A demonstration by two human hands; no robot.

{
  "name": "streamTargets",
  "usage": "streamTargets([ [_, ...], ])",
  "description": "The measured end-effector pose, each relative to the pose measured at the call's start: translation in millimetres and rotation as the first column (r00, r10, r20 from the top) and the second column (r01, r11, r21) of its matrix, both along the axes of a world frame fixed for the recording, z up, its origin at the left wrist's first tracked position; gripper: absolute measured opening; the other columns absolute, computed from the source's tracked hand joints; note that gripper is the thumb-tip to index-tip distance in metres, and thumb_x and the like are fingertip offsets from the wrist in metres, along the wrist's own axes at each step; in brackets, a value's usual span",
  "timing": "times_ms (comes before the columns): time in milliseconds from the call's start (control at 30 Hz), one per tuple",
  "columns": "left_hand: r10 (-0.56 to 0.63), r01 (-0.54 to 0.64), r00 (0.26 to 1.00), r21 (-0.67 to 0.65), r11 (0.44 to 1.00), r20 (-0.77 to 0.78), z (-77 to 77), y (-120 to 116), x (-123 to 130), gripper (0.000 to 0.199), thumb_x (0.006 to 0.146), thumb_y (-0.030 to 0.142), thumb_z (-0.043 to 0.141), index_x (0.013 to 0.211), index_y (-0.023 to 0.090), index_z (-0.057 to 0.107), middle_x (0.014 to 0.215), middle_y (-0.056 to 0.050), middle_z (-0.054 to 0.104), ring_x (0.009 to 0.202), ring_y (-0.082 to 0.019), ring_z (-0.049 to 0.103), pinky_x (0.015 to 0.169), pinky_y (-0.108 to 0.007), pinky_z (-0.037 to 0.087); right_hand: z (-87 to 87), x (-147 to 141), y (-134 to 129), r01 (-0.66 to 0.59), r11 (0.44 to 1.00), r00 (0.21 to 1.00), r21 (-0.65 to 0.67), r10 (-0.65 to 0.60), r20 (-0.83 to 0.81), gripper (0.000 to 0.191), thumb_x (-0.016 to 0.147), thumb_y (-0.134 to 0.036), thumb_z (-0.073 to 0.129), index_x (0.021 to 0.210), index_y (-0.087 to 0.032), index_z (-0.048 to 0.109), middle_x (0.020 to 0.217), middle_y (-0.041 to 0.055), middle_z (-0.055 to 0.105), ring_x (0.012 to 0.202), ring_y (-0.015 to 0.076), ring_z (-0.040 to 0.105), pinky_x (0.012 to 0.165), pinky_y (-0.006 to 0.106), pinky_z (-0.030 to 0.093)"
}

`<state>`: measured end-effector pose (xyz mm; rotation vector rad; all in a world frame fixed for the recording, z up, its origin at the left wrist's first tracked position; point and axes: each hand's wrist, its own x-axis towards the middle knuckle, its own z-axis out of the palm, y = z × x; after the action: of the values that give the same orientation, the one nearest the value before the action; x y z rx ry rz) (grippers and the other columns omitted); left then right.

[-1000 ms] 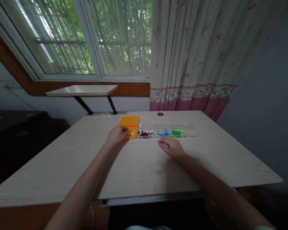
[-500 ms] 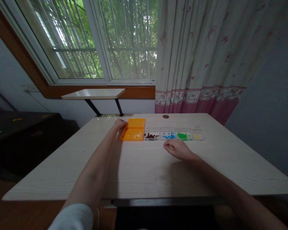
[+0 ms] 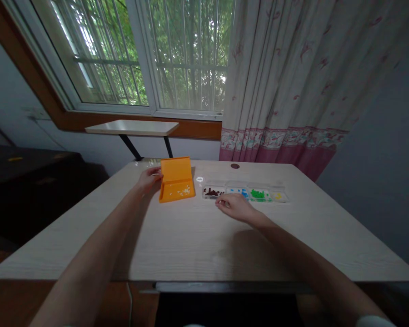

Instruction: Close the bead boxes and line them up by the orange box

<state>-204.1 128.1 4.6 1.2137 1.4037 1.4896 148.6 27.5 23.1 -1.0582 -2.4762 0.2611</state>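
An orange box [image 3: 176,170] stands open with its lid raised, small white pieces in its base. My left hand [image 3: 150,178] grips the lid's left edge. To the right lies a row of clear trays [image 3: 286,196] holding brown pieces [image 3: 211,192], blue pieces [image 3: 241,193], green pieces [image 3: 258,194] and yellow pieces [image 3: 278,196]. My right hand [image 3: 235,205] is closed just in front of the brown and blue compartments, its fingers pinched together; anything between them is too small to make out.
A light wooden table [image 3: 191,240] carries everything. A raised shelf [image 3: 136,127] on black legs stands at its back left. Behind are a window [image 3: 191,59] and a curtain [image 3: 276,91]. A dark round disc [image 3: 235,166] sits near the back edge.
The orange box has moved left with my left hand, away from the clear trays, and its lid stands more upright. My right hand has shifted left, from the blue pieces towards the brown ones.
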Motion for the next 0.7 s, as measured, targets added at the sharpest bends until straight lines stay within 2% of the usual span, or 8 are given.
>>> streamTargets([
  [167,-0.029,0.042,0.99,0.089,0.995,-0.141,5.0,-21,-9,0.032,0.05,0.022,0.068,0.08,0.013,0.061,0.071,-0.001,0.063,0.066,-0.012,0.058,0.065,-0.024,0.049,2.3,-29,10,-0.063,0.994,0.997,0.09,0.066,-0.03,0.016,0.083,-0.021,0.049,0.09,-0.018,0.063,0.083,0.0026,0.065,0.075,0.0122,0.059,0.068,0.021,0.041],
  [267,-0.061,0.067,0.973,0.017,0.998,-0.223,11.0,-38,-4,0.021,0.056,0.026,0.065,0.071,0.013,0.064,0.072,-0.005,0.065,0.068,-0.017,0.059,0.064,-0.028,0.05,4.3,-44,14,-0.058,0.986,0.992,0.156,0.075,-0.1,0.021,0.086,-0.02,0.044,0.099,-0.017,0.06,0.097,0.0047,0.063,0.087,0.0127,0.058,0.076,0.022,0.043],
  [367,-0.101,0.092,0.939,-0.045,0.995,-0.329,12.0,-60,5,0.021,0.064,0.029,0.06,0.074,0.013,0.068,0.075,-0.008,0.068,0.07,-0.02,0.061,0.066,-0.033,0.051,4.8,-59,13,-0.013,0.986,0.998,0.166,0.023,-0.055,0.028,0.087,-0.022,0.042,0.113,-0.018,0.053,0.111,0.0057,0.059,0.094,0.014,0.057,0.078,0.024,0.045],
  [433,-0.178,0.199,0.856,-0.008,0.98,-0.486,9.1,-73,12,0.026,0.069,0.032,0.057,0.085,0.015,0.069,0.087,-0.008,0.068,0.081,-0.022,0.062,0.076,-0.036,0.05,4.1,-69,11,0.003,0.987,1.0,0.163,-0.008,0.028,0.031,0.087,-0.024,0.042,0.117,-0.021,0.051,0.116,0.0055,0.056,0.094,0.0153,0.058,0.076,0.026,0.046],
  [500,-0.224,0.347,0.699,0.048,0.937,-0.68,4.0,-83,17,0.031,0.073,0.035,0.057,0.096,0.019,0.067,0.102,-0.008,0.066,0.095,-0.023,0.059,0.087,-0.039,0.046,4.3,-76,10,0.004,0.985,0.996,0.174,-0.02,0.093,0.031,0.088,-0.025,0.04,0.116,-0.022,0.051,0.117,0.0053,0.055,0.091,0.0157,0.058,0.072,0.026,0.047],
  [567,-0.197,0.429,0.535,0.063,0.901,-0.821,-1.6,-86,20,0.033,0.075,0.036,0.056,0.102,0.021,0.065,0.11,-0.009,0.062,0.103,-0.024,0.056,0.093,-0.041,0.042,7.5,-78,13,0.0,0.975,0.993,0.222,-0.027,0.116,0.029,0.09,-0.025,0.037,0.113,-0.02,0.054,0.114,0.0059,0.057,0.089,0.0157,0.058,0.074,0.027,0.045],
  [633,-0.154,0.438,0.447,0.066,0.896,-0.881,-6.4,-83,21,0.033,0.079,0.035,0.051,0.104,0.019,0.065,0.113,-0.011,0.06,0.105,-0.024,0.055,0.094,-0.041,0.041,14.1,-73,20,0.021,0.95,0.992,0.313,-0.059,0.114,0.03,0.091,-0.024,0.034,0.11,-0.017,0.057,0.11,0.0075,0.059,0.092,0.0174,0.054,0.079,0.03,0.042],
  [700,-0.151,0.455,0.413,0.06,0.889,-0.898,-9.3,-77,19,0.034,0.082,0.034,0.046,0.106,0.018,0.064,0.114,-0.012,0.059,0.107,-0.024,0.054,0.095,-0.04,0.041,22.6,-62,31,0.094,0.907,0.984,0.41,-0.147,0.101,0.032,0.091,-0.023,0.035,0.114,-0.016,0.055,0.112,0.0096,0.059,0.099,0.0209,0.049,0.084,0.034,0.037],
])
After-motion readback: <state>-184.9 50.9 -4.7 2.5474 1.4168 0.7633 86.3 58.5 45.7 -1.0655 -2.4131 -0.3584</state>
